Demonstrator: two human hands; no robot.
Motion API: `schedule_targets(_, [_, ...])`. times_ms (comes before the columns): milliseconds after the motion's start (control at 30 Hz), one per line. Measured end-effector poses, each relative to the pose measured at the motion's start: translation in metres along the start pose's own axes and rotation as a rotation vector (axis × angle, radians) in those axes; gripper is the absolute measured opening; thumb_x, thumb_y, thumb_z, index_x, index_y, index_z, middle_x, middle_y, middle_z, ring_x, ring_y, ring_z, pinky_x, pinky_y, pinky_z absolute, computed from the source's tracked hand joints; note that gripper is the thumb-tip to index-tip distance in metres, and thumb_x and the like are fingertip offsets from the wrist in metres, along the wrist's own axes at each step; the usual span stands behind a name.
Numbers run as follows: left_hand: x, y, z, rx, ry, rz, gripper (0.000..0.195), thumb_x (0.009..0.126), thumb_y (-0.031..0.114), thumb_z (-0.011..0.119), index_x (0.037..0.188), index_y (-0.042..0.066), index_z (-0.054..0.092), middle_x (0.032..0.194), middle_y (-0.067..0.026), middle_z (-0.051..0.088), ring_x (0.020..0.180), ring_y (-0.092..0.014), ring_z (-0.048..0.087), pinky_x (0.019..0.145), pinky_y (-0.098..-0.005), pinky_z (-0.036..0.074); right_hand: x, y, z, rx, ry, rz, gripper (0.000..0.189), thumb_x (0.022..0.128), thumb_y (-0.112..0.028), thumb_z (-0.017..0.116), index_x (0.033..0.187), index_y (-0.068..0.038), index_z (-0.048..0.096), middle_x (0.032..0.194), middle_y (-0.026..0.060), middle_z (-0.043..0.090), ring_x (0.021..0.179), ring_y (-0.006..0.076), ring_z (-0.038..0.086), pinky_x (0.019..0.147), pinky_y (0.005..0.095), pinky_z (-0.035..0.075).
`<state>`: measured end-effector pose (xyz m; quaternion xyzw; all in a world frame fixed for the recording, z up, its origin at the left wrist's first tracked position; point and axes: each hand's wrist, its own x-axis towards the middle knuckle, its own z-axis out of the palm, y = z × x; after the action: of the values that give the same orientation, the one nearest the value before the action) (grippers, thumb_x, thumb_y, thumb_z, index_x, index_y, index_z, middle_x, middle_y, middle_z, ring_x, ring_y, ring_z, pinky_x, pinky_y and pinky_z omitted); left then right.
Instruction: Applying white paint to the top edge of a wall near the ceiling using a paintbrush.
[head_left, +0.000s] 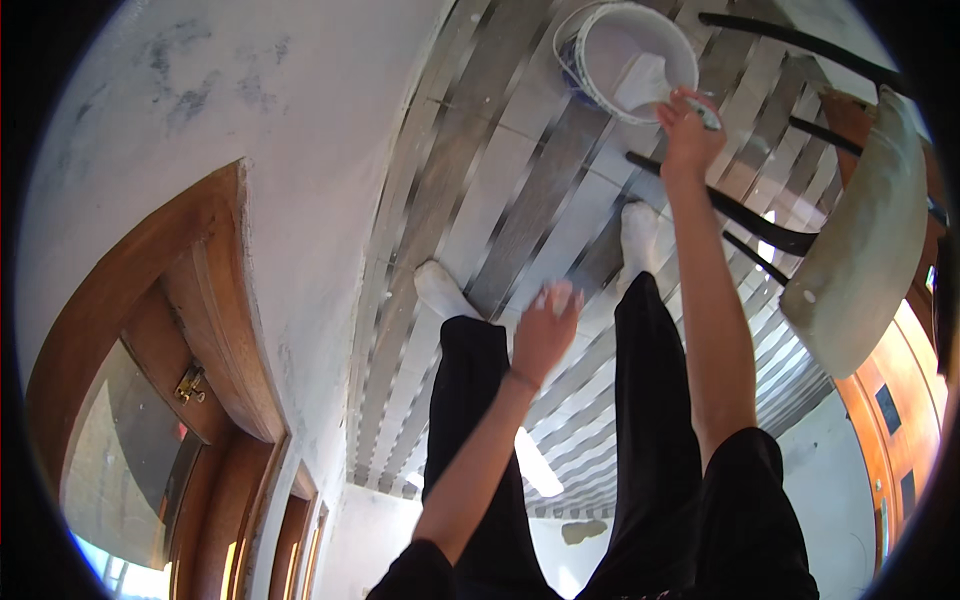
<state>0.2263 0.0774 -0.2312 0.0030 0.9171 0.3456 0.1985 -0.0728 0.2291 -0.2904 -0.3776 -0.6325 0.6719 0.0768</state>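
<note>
My right hand (691, 139) is closed around the handle of a wide paintbrush (643, 81). Its broad white head lies inside a white plastic bucket (679, 34), over pale paint (606, 52). The bucket stands on the floor ahead of me, with a wire handle hanging at its left and pale drips on its rim. Lower and nearer my body, my left hand (546, 330) hangs in the air between my legs. Its fingers are curled and blurred, with whitish patches at the tips; whether it holds anything cannot be made out.
A white wall (322, 187) with dark patches runs along my left, with a wooden frame (217, 300) set in it. To my right is a chair (862, 255) with dark legs reaching toward the bucket. Striped tile floor (517, 202) lies under my white-socked feet. A wooden door (892, 405) appears far right.
</note>
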Motion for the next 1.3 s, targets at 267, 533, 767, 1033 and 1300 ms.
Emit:
schedule_targets(267, [0.276, 0.008, -0.027, -0.588, -0.004, -0.424, 0.038, 0.099, 0.028, 0.062, 0.125, 0.002, 0.054, 0.121, -0.0178, 0.062, 0.101, -0.033, 0.067, 0.075, -0.0459, 0.056, -0.007, -0.003, -0.004, -0.041, 0.059, 0.078, 0.013, 0.084, 0.0, 0.073, 0.096, -0.002, 0.072, 0.087, 0.0087, 0.07, 0.074, 0.0166, 0.069, 0.065, 0.0287, 0.057])
schedule_targets(533, [0.307, 0.007, -0.037, -0.93, 0.012, -0.86, 0.041, 0.096, 0.024, 0.061, 0.123, -0.002, 0.044, 0.112, -0.018, 0.063, 0.094, -0.031, 0.071, 0.075, -0.0504, 0.054, -0.022, -0.013, 0.006, 0.035, 0.025, 0.194, 0.011, 0.086, -0.004, 0.073, 0.097, -0.002, 0.072, 0.087, 0.0087, 0.07, 0.077, 0.0167, 0.069, 0.068, 0.029, 0.057])
schedule_targets(767, [0.245, -0.012, -0.032, -1.107, 0.084, -0.783, 0.028, 0.096, 0.009, 0.055, 0.122, 0.003, 0.048, 0.11, -0.0151, 0.067, 0.084, -0.025, 0.075, 0.063, -0.0305, 0.053, -0.047, -0.015, -0.01, 0.056, -0.106, 0.219, 0.01, 0.089, -0.002, 0.072, 0.099, 0.0, 0.071, 0.091, 0.0094, 0.07, 0.081, 0.0167, 0.069, 0.071, 0.0289, 0.058])
schedule_targets(1033, [0.107, -0.06, -0.028, -1.139, 0.101, -0.911, 0.034, 0.096, 0.008, 0.056, 0.129, 0.007, 0.046, 0.112, -0.0112, 0.069, 0.085, -0.022, 0.076, 0.063, -0.0302, 0.053, -0.137, 0.018, -0.059, -0.027, -0.25, 0.342, 0.023, 0.09, -0.003, 0.071, 0.112, 0.003, 0.073, 0.099, 0.0102, 0.071, 0.086, 0.0176, 0.07, 0.079, 0.0298, 0.06])
schedule_targets(1300, [0.014, -0.088, -0.004, -1.201, -0.038, -0.965, 0.033, 0.1, 0.014, 0.054, 0.131, 0.009, 0.043, 0.115, -0.0103, 0.069, 0.088, -0.023, 0.076, 0.068, -0.0326, 0.055, -0.21, 0.053, -0.104, 0.04, -0.21, 0.375, 0.029, 0.098, -0.014, 0.067, 0.116, 0.008, 0.069, 0.107, 0.0154, 0.072, 0.085, 0.023, 0.073, 0.081, 0.0339, 0.062])
